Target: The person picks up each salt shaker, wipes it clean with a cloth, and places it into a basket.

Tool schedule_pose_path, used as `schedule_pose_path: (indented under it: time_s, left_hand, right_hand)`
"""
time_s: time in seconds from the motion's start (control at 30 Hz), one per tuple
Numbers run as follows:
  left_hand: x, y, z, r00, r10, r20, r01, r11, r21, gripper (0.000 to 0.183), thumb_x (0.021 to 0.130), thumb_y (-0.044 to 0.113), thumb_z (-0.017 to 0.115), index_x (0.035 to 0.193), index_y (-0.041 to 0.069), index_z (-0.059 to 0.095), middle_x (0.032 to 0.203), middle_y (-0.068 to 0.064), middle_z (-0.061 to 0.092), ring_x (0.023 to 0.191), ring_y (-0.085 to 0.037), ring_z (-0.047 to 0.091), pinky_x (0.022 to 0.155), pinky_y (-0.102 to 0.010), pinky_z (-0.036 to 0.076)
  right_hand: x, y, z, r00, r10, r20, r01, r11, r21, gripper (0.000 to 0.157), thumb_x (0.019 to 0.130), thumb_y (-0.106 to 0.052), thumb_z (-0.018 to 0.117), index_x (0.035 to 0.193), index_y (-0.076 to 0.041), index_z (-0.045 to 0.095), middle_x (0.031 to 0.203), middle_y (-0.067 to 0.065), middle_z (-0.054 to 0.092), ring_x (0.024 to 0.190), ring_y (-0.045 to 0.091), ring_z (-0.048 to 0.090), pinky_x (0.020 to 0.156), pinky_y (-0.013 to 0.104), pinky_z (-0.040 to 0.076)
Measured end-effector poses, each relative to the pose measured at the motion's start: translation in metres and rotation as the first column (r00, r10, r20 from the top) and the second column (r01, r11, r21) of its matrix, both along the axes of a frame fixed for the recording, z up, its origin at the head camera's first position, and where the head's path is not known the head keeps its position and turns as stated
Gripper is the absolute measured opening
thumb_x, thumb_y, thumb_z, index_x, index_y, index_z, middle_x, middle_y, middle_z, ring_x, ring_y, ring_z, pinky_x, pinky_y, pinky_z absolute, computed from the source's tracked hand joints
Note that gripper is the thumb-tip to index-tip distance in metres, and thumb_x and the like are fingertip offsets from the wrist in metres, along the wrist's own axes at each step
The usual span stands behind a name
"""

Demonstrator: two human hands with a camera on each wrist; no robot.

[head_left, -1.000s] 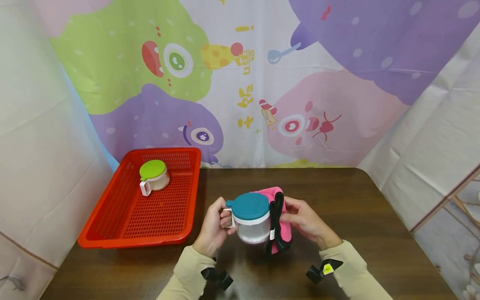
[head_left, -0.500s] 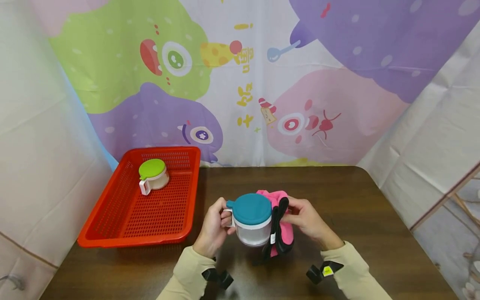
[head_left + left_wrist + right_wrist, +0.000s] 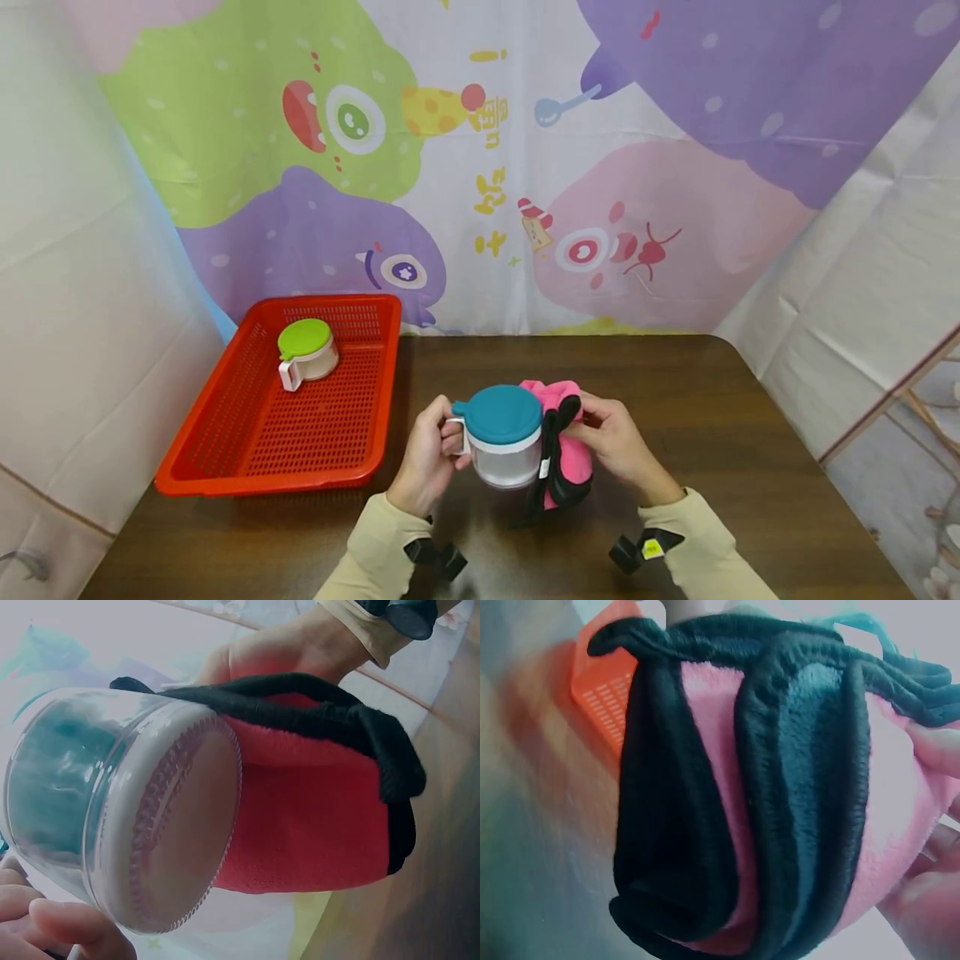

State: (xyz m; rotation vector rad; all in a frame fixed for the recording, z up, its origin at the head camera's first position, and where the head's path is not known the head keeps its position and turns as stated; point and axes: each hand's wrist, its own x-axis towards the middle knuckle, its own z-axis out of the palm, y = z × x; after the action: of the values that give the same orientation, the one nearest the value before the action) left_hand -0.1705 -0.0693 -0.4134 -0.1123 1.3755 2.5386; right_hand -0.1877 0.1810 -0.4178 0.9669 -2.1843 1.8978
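Note:
My left hand [image 3: 429, 454] grips the white handle of a clear jar [image 3: 507, 462] with a blue lid [image 3: 502, 414], held above the table. In the left wrist view the ridged bottom of the jar [image 3: 187, 825] faces the camera. My right hand [image 3: 618, 442] pinches a folded pink cloth [image 3: 576, 454] with black edging against the jar's right side. Seen from the right wrist, the cloth [image 3: 889, 817] hangs in several folds, its black borders [image 3: 757, 787] toward the camera. The right fingertips are partly hidden behind the cloth.
A red plastic basket [image 3: 277, 482] stands on the left of the brown wooden table [image 3: 645, 367]. Inside it, near the back, sits a similar jar with a green lid [image 3: 304, 337] and white handle. A cartoon-printed curtain [image 3: 480, 300] hangs behind the table.
The cloth's upper edge has dropped and shifted slightly right, bunching more in my right hand. My left hand and the jar have barely moved.

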Motion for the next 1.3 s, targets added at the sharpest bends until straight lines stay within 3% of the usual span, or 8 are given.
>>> schedule_pose_path:
  time_s: [0.13, 0.33, 0.67, 0.97, 1.3]
  left_hand:
    - [-0.001, -0.001, -0.001, 1.000, 0.009, 0.013, -0.009, 1.000, 0.003, 0.036, 0.090, 0.016, 0.034, 0.054, 0.019, 0.032, 0.048, 0.009, 0.032, 0.042, -0.007, 0.028, 0.043, -0.022, 0.029]
    - [-0.003, -0.002, -0.002, 1.000, 0.004, -0.004, -0.004, 1.000, 0.004, 0.037, 0.090, 0.016, 0.033, 0.053, 0.019, 0.032, 0.048, 0.008, 0.033, 0.043, -0.007, 0.029, 0.044, -0.022, 0.030]
    - [-0.002, 0.000, -0.002, 0.999, 0.036, -0.032, -0.036, 0.999, -0.028, 0.035, 0.089, 0.013, 0.033, 0.055, 0.018, 0.031, 0.049, 0.009, 0.032, 0.044, -0.008, 0.027, 0.045, -0.022, 0.030]
    - [-0.002, 0.002, -0.004, 0.998, 0.062, -0.025, -0.063, 0.996, -0.058, 0.033, 0.088, 0.012, 0.035, 0.055, 0.017, 0.032, 0.050, 0.007, 0.031, 0.045, -0.008, 0.027, 0.044, -0.022, 0.031]
    - [-0.002, 0.003, -0.005, 0.997, 0.071, -0.035, -0.073, 0.994, -0.083, 0.034, 0.088, 0.012, 0.036, 0.054, 0.017, 0.033, 0.049, 0.007, 0.031, 0.045, -0.009, 0.028, 0.045, -0.022, 0.032]
  right_hand:
    - [0.003, -0.001, 0.003, 0.998, -0.054, 0.030, 0.054, 0.998, 0.015, 0.021, 0.087, 0.004, 0.062, 0.107, 0.000, 0.067, 0.095, -0.017, 0.068, 0.082, 0.004, 0.061, 0.069, 0.021, 0.052]
    - [0.006, -0.003, 0.007, 0.990, -0.133, 0.041, 0.130, 0.989, 0.070, 0.023, 0.088, 0.001, 0.063, 0.110, 0.007, 0.063, 0.093, -0.017, 0.067, 0.078, 0.008, 0.058, 0.065, 0.023, 0.052]
    - [0.011, -0.008, 0.010, 0.977, -0.196, -0.087, 0.201, 0.978, 0.055, 0.024, 0.085, 0.006, 0.064, 0.109, 0.007, 0.063, 0.094, -0.016, 0.063, 0.079, 0.006, 0.057, 0.065, 0.022, 0.052]
    - [0.013, -0.008, 0.012, 0.957, -0.278, -0.086, 0.283, 0.958, 0.050, 0.027, 0.083, 0.007, 0.067, 0.110, 0.008, 0.065, 0.090, -0.020, 0.065, 0.073, 0.007, 0.057, 0.062, 0.023, 0.052]
    - [0.014, -0.006, 0.016, 0.952, -0.281, -0.121, 0.290, 0.955, 0.061, 0.019, 0.084, 0.008, 0.064, 0.102, 0.004, 0.066, 0.083, -0.010, 0.063, 0.070, 0.007, 0.055, 0.058, 0.023, 0.049]
